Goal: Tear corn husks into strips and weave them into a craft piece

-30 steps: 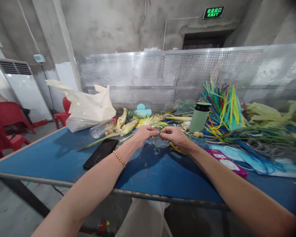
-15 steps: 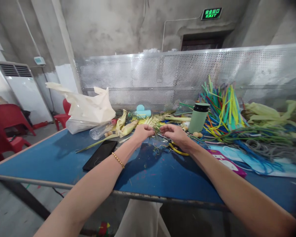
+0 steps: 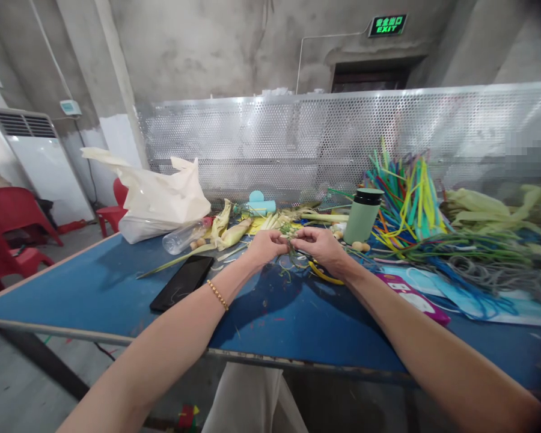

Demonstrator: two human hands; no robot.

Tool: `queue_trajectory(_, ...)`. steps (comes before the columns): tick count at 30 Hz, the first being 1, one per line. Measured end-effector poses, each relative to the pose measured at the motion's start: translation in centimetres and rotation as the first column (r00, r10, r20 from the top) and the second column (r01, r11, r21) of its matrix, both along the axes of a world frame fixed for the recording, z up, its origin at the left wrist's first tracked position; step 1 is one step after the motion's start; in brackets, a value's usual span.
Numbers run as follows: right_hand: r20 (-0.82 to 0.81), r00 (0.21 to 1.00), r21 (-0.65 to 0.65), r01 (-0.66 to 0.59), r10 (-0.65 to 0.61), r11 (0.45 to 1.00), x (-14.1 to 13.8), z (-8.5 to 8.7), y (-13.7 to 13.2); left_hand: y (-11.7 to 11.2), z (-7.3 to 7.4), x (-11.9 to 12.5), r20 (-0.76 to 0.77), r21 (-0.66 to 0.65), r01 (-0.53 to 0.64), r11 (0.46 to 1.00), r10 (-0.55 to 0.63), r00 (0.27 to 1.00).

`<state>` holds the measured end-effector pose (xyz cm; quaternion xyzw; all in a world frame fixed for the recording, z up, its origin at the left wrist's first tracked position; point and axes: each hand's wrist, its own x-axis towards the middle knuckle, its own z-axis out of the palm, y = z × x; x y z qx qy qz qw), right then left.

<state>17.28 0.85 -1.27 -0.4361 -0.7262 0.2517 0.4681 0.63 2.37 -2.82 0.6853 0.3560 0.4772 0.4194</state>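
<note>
Over the middle of the blue table, my left hand [image 3: 267,246] and my right hand [image 3: 319,245] almost meet at the fingertips. Both are closed in a pinch on thin green strands [image 3: 290,230], whose ends stick up and hang down between the fingers. Whether the strands are plant or cord is too small to tell. Just behind lie pale husk pieces [image 3: 270,221]. A yellow curved strip [image 3: 325,274] lies under my right wrist, and loose green bits [image 3: 287,274] are scattered below the fingertips.
Left on the table [image 3: 112,294] are a phone [image 3: 183,284], a clear bottle [image 3: 183,238], corn husks [image 3: 234,233] and a cream plastic bag [image 3: 162,195]. Right stand a green tumbler [image 3: 363,219] and colourful strips [image 3: 417,198], near tangled cords [image 3: 473,270] and a magenta packet [image 3: 415,297].
My two hands have drawn together, the left moving slightly right. Their fingertips have closed in on the green strands, which now show more clearly between them.
</note>
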Motion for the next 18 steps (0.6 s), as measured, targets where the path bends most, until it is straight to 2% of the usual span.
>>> queue_trajectory(5, 0.028, 1.0, -0.01, 0.013, -0.013, 1.0, 0.1, 0.0, 0.1, 0.4, -0.2, -0.1, -0.047, 0.066, -0.006, 0.998, 0.009, 0.999)
queue_trajectory(9, 0.004, 1.0, -0.055, -0.027, 0.028, 0.998, 0.3, 0.0, 0.2, 0.5, -0.3, -0.1, -0.052, 0.092, -0.015, 0.996, 0.02, 0.998)
queue_trajectory(14, -0.124, 0.992, -0.114, -0.038, 0.023, 0.993, 0.7, 0.3, 0.4, -0.1, 0.2, 0.0, 0.051, -0.067, 0.011, 0.998, -0.007, 0.999)
queue_trajectory(18, -0.14, 0.99, -0.143, -0.012, -0.008, 0.99, 0.6, 0.3, 0.3, -0.6, 0.6, 0.1, 0.08, -0.12, -0.039, 0.992, 0.048, 0.996)
